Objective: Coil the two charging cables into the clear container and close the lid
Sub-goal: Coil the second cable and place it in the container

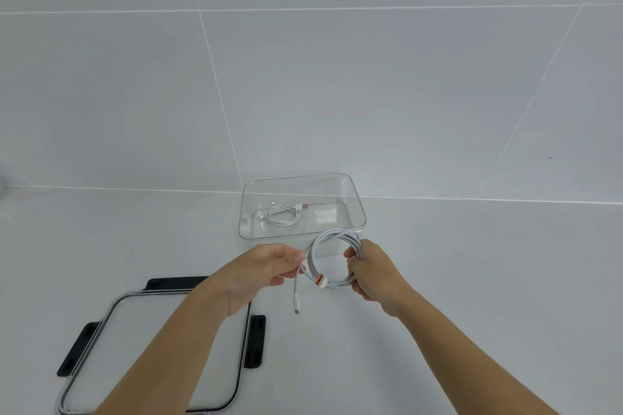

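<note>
About halfway, by my reading. One small white cable (281, 214) already lies coiled inside the clear container (363, 212), which stands open on the desk (472, 280) just beyond both hands. The second cable (332, 238), thicker and white, is gathered into a loop between the hands. The right hand (374, 273) curls its fingers round one side of the loop. The left hand (266, 266) pinches the strand near its loose end, and the plug dangles below. Still to do: lower this coil in, then fetch the lid (141, 330), lying under the left forearm, and clip it on.
</note>
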{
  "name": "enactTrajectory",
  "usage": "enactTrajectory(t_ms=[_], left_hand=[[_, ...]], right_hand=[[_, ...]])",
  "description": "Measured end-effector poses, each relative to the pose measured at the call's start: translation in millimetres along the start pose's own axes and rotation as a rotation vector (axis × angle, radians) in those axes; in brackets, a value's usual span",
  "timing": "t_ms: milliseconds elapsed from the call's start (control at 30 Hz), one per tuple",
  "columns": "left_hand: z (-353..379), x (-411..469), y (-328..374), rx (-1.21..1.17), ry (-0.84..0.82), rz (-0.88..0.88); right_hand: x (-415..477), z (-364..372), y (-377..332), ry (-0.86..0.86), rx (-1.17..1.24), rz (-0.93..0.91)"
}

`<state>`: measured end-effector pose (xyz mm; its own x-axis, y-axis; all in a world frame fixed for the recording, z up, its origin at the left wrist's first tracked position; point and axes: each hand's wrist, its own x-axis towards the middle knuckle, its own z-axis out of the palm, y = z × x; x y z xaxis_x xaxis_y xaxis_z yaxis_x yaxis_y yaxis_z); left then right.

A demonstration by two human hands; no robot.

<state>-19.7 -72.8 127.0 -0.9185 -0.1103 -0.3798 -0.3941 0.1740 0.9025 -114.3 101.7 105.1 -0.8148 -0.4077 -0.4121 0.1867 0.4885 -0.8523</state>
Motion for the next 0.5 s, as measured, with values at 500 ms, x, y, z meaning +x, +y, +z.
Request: enactTrajectory(t_ms=[500], left_hand=[[29,10,-14,-0.063,0.081,0.177]], right_hand=[[0,2,-2,0.011,0.029,-0.075]])
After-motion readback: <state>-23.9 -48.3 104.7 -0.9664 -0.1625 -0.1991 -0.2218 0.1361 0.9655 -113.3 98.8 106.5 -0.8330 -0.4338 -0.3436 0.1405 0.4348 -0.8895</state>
